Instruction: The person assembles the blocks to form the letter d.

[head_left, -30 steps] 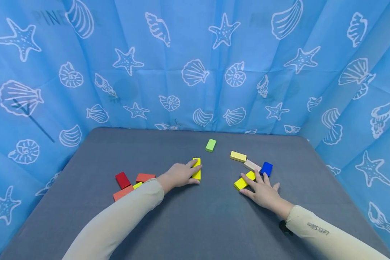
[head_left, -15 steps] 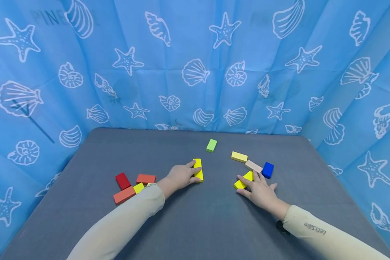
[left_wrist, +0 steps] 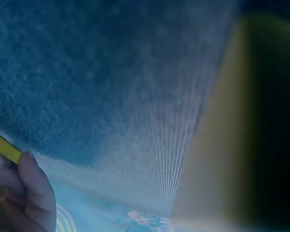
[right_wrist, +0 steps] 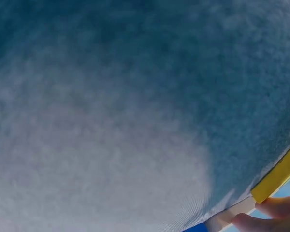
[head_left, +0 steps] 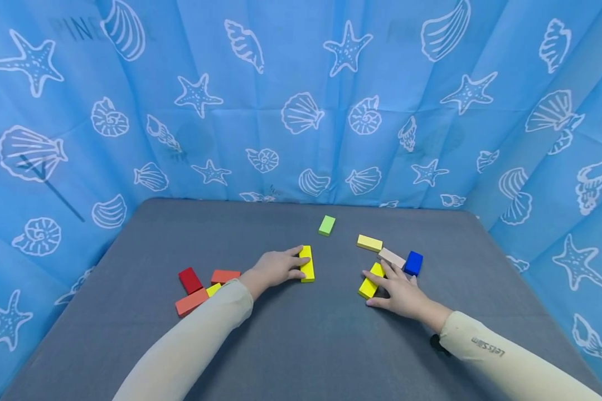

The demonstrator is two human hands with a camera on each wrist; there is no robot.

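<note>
A long yellow block (head_left: 308, 273) lies near the middle of the grey table in the head view. My left hand (head_left: 276, 267) reaches it from the left, its relaxed fingertips touching the block's near side and top. Farther right, my right hand (head_left: 403, 292) pinches a second yellow block (head_left: 368, 289) lengthwise, thumb by the near end and fingers at the far end. A pale wooden block (head_left: 391, 257) and a blue block (head_left: 413, 263) lie just beyond those fingers. Each wrist view catches only part of a hand, with a yellow block (left_wrist: 4, 146) at the left wrist view's edge.
On the left lie a dark red block (head_left: 190, 280), two orange-red blocks (head_left: 192, 302) and a partly covered yellow block (head_left: 213, 289). A green block (head_left: 326, 225) and a pale yellow block (head_left: 369, 243) sit farther back. A blue curtain (head_left: 301, 150) surrounds the table (head_left: 301, 345).
The right hand's yellow block has turned more lengthwise and shifted slightly left, away from the blue block. The left hand's yellow block is tilted a little, and those fingers have drawn back slightly.
</note>
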